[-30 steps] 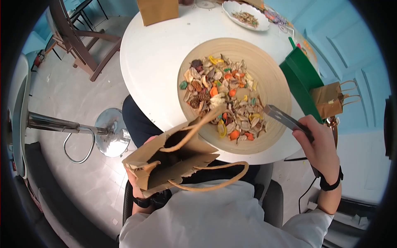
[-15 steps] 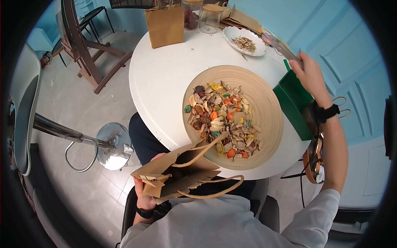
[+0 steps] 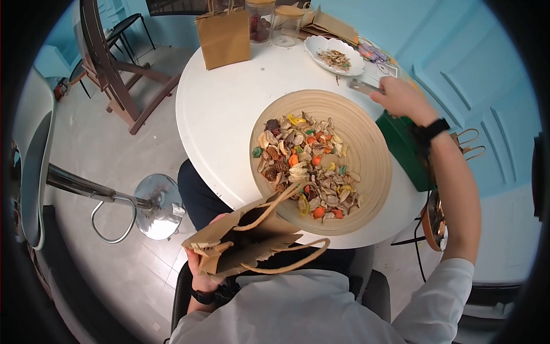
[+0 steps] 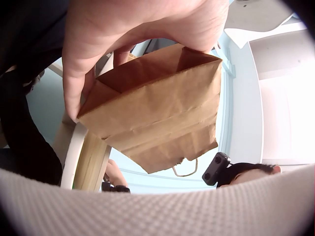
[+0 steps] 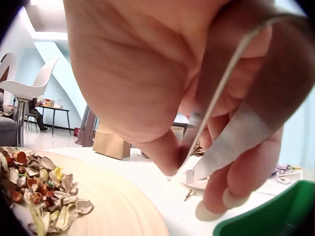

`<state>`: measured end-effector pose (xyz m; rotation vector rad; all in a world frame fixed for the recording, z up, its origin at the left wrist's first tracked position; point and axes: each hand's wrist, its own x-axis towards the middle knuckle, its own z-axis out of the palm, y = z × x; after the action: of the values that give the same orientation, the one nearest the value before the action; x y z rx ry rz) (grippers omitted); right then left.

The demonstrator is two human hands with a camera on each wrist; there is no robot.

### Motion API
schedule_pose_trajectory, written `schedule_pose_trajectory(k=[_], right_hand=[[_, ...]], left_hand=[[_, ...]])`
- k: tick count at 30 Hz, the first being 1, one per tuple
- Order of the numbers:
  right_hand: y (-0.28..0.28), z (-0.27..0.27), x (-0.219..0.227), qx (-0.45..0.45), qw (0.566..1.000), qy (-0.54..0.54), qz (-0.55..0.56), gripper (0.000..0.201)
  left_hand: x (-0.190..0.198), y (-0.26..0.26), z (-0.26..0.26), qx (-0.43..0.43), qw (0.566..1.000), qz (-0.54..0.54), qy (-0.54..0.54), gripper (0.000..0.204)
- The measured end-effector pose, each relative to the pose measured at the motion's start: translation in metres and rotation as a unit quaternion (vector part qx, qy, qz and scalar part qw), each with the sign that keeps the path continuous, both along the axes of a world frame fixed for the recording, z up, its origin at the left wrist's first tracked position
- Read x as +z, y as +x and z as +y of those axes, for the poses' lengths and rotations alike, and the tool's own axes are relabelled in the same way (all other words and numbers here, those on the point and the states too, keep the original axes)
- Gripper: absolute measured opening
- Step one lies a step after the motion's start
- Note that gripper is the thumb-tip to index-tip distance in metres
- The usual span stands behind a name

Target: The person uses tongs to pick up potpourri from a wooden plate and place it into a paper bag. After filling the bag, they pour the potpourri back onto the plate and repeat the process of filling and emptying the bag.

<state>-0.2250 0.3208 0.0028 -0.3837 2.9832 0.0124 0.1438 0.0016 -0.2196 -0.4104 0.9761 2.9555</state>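
My left hand (image 3: pixel 197 274) grips a brown paper bag (image 3: pixel 226 232) near its bottom; in the left wrist view the fingers (image 4: pixel 78 73) and thumb span the bag's base. The bag tilts with its mouth and two rope handles toward the table. Pinched between thumb and fingers of my right hand (image 3: pixel 404 102) are metal tongs (image 5: pixel 236 142), their tips pointing at the tabletop beside the white scalloped plate (image 3: pixel 356 69). A small dried brown bit (image 5: pixel 190 194) lies near those tips. Potpourri (image 3: pixel 309 163) with petals, cones and orange pieces fills the middle of a round wooden tray (image 3: pixel 372 189).
A green bin (image 3: pixel 404 152) stands at the table's right, under my right forearm. Behind are an upright paper bag (image 3: pixel 223 40), two lidded glass jars (image 3: pixel 286 28) and flat paper bags (image 3: pixel 329 26). A stool (image 3: pixel 157 206) is on the left.
My right hand has carried the tongs from the tray's right side up past the green bin, then left to beside the white plate. The left hand still holds the bag.
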Motion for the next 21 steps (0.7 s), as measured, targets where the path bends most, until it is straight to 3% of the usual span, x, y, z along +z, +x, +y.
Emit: schedule_pose_trajectory(k=[3,5,6,9,10,21], right_hand=[[-0.023,-0.013,-0.020,-0.001,0.999,0.030,-0.015,0.037],[-0.038,-0.019,-0.028,-0.021,0.999,0.027,-0.029,0.036],[-0.043,-0.020,-0.032,-0.039,0.998,0.026,-0.043,0.036],[-0.044,-0.029,-0.037,-0.067,0.997,0.010,-0.036,0.034],[-0.043,-0.032,-0.037,-0.066,0.997,0.010,-0.037,0.033],[-0.046,-0.015,-0.043,-0.020,0.999,0.031,-0.019,0.029]], left_hand=[[-0.005,0.003,-0.004,-0.022,0.999,0.021,-0.028,0.110],[-0.011,0.005,-0.006,-0.007,0.998,0.045,0.037,0.077],[-0.015,0.005,-0.007,0.004,0.999,0.047,0.027,0.074],[-0.021,0.003,-0.010,0.001,0.996,0.052,0.072,0.073],[-0.012,0.000,-0.009,-0.036,0.996,0.072,0.047,0.106],[-0.022,0.002,-0.017,-0.049,0.996,0.055,0.058,0.093]])
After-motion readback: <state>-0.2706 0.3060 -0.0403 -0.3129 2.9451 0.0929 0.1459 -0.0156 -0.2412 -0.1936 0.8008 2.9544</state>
